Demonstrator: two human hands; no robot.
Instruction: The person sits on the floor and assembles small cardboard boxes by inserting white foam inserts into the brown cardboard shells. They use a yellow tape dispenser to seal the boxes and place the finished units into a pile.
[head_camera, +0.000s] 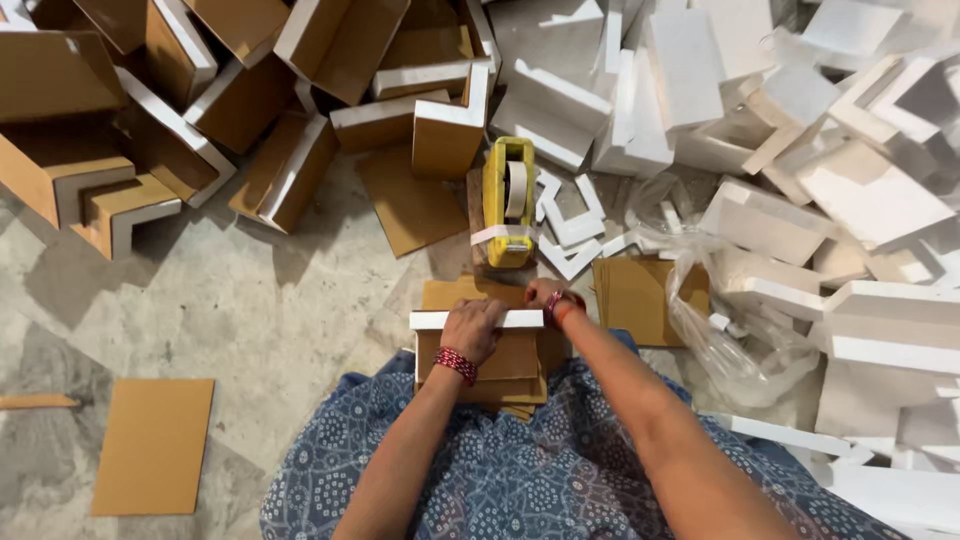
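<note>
view: looking straight down from the head at a person seated on a mottled stone floor (250, 300), lap covered in blue patterned fabric (520, 470).
left hand: the left hand (472, 328) lies palm down, fingers curled over the top of a white foam strip (435, 320), pressing it flat against the cardboard under it so the two stay aligned.
right hand: the right hand (548, 298) sits at the right end of the same strip, fingers bent round that end as if pinching it; whether it also holds tape i cannot tell.
piece in hand: the foam strip lies crosswise on a small stack of brown cardboard sheets (500, 365) resting at the knees, just in front of the lap.
tape dispenser: a yellow tape dispenser (508, 200) stands just beyond the hands, a loose tape end hanging toward them, within easy reach.
left heap: finished brown corner pieces (170, 120) with white foam inside, piled well apart at upper left.
right heap: bare white foam angles (850, 200) piled at the right, with clear plastic bag (720, 330) beside them.
spare sheets: a cardboard stack (635, 295) near the right wrist; one loose cardboard sheet (155, 445) at lower left.
</note>
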